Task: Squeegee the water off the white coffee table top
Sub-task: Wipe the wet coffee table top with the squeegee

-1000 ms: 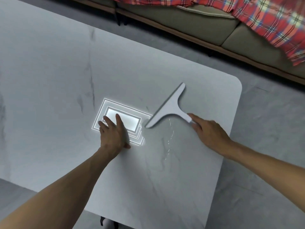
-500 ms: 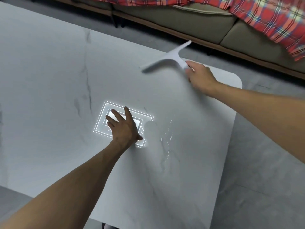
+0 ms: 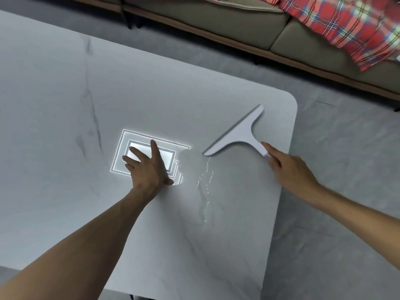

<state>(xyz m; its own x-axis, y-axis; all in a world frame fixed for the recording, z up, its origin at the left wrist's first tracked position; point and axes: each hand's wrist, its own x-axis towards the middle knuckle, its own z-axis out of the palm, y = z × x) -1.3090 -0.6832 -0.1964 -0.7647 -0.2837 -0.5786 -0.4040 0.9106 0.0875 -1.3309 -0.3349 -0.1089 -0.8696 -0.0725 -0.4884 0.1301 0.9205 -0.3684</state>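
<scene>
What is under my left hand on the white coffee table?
A bright pattern of nested rectangles shows on the table top beneath the flat left hand. The hand covers its lower middle, so that part cannot be seen.

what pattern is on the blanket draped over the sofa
Red plaid with dark and pale yellow stripes on the blanket, seen in the head view.

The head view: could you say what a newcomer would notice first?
A glowing rectangular reflection lies on the table, partly under the flat left hand. To its right, the right hand grips a white squeegee beside a water trail. A red checked blanket drapes the sofa, top right.
</scene>
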